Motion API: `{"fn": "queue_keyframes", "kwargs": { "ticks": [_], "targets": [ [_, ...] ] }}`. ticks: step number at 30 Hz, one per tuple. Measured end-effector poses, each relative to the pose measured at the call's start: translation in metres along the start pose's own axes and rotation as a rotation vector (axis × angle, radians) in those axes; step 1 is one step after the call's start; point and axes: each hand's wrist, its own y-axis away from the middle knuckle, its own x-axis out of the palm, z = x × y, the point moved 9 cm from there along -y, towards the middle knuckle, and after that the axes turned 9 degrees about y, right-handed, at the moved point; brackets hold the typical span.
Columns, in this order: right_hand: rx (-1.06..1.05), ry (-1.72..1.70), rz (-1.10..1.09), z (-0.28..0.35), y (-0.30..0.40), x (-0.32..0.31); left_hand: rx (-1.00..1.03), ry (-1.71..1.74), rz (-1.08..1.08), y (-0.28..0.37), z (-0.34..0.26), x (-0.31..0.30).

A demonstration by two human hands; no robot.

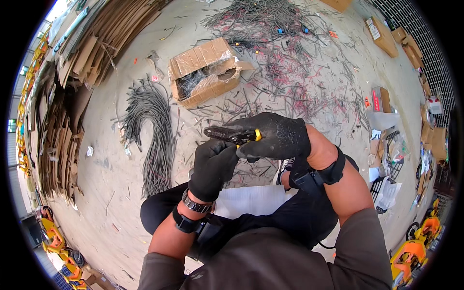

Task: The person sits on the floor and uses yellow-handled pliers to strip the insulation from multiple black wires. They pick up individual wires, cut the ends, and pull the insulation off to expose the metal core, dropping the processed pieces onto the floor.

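Observation:
My right hand (pixel 277 139), in a black glove, grips a pair of wire strippers (pixel 226 134) with a dark toothed head and yellow handles. The tool's head points to the left. Just below it, my gloved left hand (pixel 213 168) is curled, its fingertips close against the strippers; whatever it may pinch is hidden. A thick bundle of grey cables (pixel 159 159) lies on the floor to the left, bent over at its far end. Between my legs is a white sheet (pixel 250 201), partly covered by my forearm and trousers.
Ahead stands a torn, taped cardboard box (pixel 206 92) with clear plastic inside. Beyond it spreads a heap of cut grey and red wires (pixel 264 18), with scraps scattered towards me. Flattened cardboard (pixel 65 145) is stacked at the left. Cartons (pixel 382 36) and packaging line the right side.

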Motion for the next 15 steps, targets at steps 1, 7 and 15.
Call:
{"fn": "queue_keyframes", "kwargs": {
  "ticks": [1, 7, 15],
  "targets": [
    [-0.001, 0.087, -0.027, -0.004, 0.0, -0.003, -0.008, 0.016, -0.014, 0.001, 0.0, 0.001],
    [0.055, 0.253, -0.096, -0.015, 0.01, -0.031, -0.009, -0.034, -0.024, 0.003, -0.011, 0.008],
    [0.153, 0.254, -0.24, -0.025, 0.018, -0.063, -0.087, -0.051, 0.002, 0.003, 0.009, 0.013]
  ]
}}
